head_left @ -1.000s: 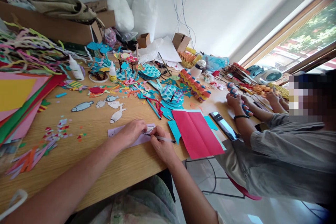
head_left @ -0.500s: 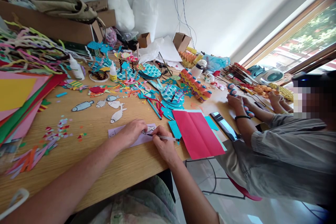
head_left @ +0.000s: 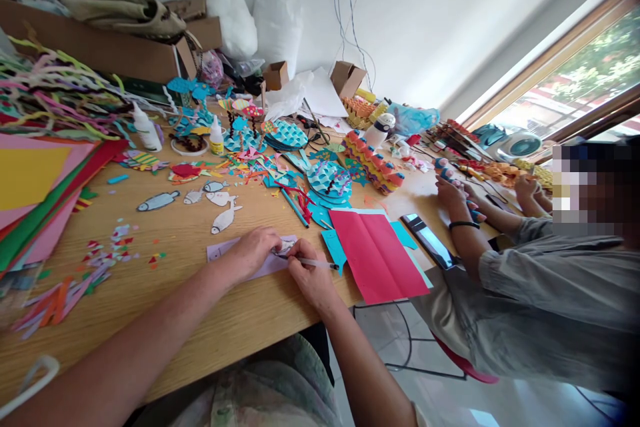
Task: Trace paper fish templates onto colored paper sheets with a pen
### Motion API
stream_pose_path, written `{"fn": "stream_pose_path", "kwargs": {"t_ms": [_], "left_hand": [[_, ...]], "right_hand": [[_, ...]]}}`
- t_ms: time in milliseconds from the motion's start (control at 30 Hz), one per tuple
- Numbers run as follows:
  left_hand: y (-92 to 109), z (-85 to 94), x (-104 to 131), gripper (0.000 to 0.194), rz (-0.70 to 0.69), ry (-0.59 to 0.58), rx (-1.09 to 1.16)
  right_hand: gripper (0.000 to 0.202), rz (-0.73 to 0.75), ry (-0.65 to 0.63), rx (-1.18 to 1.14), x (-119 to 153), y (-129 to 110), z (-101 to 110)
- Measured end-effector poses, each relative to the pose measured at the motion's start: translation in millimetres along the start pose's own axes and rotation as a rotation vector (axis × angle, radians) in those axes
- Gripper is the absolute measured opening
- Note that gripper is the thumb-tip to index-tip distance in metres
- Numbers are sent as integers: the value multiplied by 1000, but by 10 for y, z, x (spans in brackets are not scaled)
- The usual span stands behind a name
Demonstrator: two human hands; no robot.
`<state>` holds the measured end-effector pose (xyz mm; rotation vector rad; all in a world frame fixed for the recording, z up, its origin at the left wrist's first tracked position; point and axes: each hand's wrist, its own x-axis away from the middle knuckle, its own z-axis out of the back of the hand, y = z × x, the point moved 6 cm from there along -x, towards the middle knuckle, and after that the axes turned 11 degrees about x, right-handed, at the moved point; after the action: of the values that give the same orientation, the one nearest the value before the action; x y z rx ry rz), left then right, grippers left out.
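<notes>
My left hand (head_left: 249, 251) lies flat on a pale lilac sheet of paper (head_left: 219, 251) near the table's front edge, pinning it down. My right hand (head_left: 311, 277) grips a slim pen (head_left: 319, 263), its tip on a small fish drawing (head_left: 286, 246) on that sheet, just beside my left fingertips. A folded red paper sheet (head_left: 376, 253) lies immediately to the right of my right hand.
Paper fish cutouts (head_left: 224, 217) and scraps lie beyond the sheet on the wooden table (head_left: 180, 240). Coloured paper stacks (head_left: 35, 193) sit left, glue bottles (head_left: 216, 138) and blue scaled paper pieces (head_left: 327, 180) behind. A phone (head_left: 427, 240) lies by a person's arm (head_left: 467, 233) at right.
My right hand and the pen shifted slightly at the drawing; my left hand stays on the sheet. The person on the right moved their hands a little.
</notes>
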<state>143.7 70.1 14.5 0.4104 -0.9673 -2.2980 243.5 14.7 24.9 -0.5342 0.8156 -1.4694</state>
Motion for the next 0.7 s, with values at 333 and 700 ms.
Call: {"fn": "stream_pose_path", "kwargs": {"t_ms": [333,700], "left_hand": [[-16,-13,-5,22,-20,11,41],[-72,-31,-14,23,-64,27,79]], "right_hand": [[7,-9,-46,-19,-71,-38,-23],[7,-55,-79,-115,-140,94,-10]]}}
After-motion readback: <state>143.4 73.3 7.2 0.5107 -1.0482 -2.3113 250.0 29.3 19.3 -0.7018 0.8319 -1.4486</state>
